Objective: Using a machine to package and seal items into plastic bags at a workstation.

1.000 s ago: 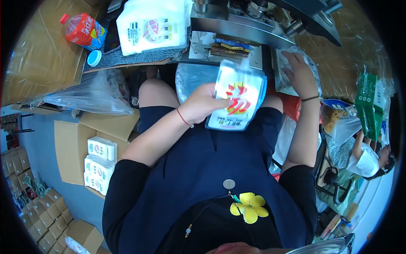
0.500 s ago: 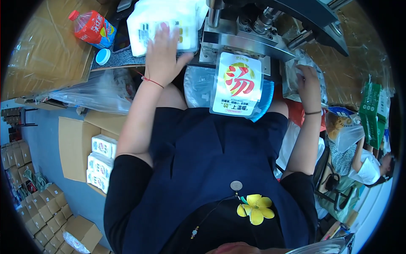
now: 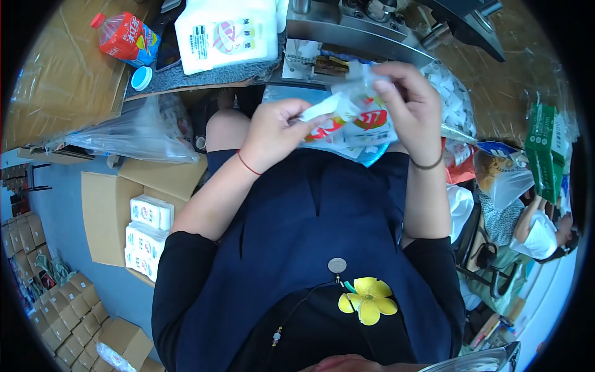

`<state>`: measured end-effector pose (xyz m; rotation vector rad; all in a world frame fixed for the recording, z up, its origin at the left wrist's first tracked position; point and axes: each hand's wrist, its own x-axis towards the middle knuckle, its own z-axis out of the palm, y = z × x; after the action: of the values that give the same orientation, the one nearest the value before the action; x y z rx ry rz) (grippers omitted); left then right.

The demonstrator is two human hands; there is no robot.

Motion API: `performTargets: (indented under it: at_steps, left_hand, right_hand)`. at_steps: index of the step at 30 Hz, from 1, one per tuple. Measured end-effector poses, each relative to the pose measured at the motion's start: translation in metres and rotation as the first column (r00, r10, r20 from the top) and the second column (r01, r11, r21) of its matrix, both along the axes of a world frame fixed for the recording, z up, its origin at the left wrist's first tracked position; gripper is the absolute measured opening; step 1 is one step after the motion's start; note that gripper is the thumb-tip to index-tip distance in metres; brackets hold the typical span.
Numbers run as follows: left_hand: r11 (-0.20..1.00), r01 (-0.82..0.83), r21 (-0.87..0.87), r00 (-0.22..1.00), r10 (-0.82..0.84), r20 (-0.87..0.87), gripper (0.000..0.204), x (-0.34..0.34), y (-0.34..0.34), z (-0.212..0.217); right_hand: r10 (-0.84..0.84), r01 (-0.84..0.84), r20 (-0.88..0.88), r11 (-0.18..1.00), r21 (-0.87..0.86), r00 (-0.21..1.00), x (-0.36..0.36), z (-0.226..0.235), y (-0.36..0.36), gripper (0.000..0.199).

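In front of the metal machine (image 3: pixel 372 34), both hands meet at a plastic pouch (image 3: pixel 372 121) with red and yellow print. My left hand (image 3: pixel 276 133) is closed, its thumb and fingers pinching the pouch's white left part. My right hand (image 3: pixel 415 108) pinches the upper right of the pouch between thumb and fingers. The pouch is tilted and bent, and blurred where it passes between the hands. Left of the machine lies a stack of white printed pouches (image 3: pixel 229 37). A clear bag of small white pieces (image 3: pixel 449 93) sits just beyond my right hand.
A red-capped drink bottle (image 3: pixel 130 38) and a blue lid (image 3: pixel 141 78) stand at the far left. An open carton (image 3: pixel 111 217) on the left holds white packs. A green box (image 3: pixel 545 152) is at the right, near another person (image 3: pixel 536 232). Beneath the pouch is a blue tub (image 3: pixel 375 155).
My left hand has come off the white stack and moved right to the pouch. My right hand has left the clear bag's side and gripped the pouch, now bent and off the machine.
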<state>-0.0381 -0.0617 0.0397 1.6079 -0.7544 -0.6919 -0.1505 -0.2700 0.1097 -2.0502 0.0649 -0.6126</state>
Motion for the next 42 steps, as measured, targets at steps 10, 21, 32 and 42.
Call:
performTargets:
  at_steps: [10, 21, 32, 42]
  left_hand:
    - [0.940, 0.223, -0.257, 0.691, -0.338, -0.639, 0.025, -0.045, -0.023, -0.017]
    - [0.971, 0.056, -0.231, 0.649, -0.211, -0.731, 0.035, 0.023, -0.047, -0.018]
    - [0.919, -0.335, 0.206, 0.202, -0.143, 0.969, 0.040, 0.089, 0.033, -0.031]
    - [0.995, -0.088, -0.038, 0.987, 0.092, 0.135, 0.018, 0.020, 0.008, -0.004]
  right_hand:
    - [0.141, -0.232, -0.326, 0.937, -0.260, 0.935, -0.026, 0.012, -0.042, 0.028]
    - [-0.520, 0.016, -0.381, 0.606, -0.795, 0.765, -0.035, -0.061, -0.131, 0.030]
    - [-0.501, 0.165, -0.191, 0.583, -0.796, 0.844, -0.040, -0.066, -0.136, 0.025]
    - [-0.025, -0.002, -0.128, 0.980, -0.201, 0.991, -0.015, -0.010, -0.013, 0.017]
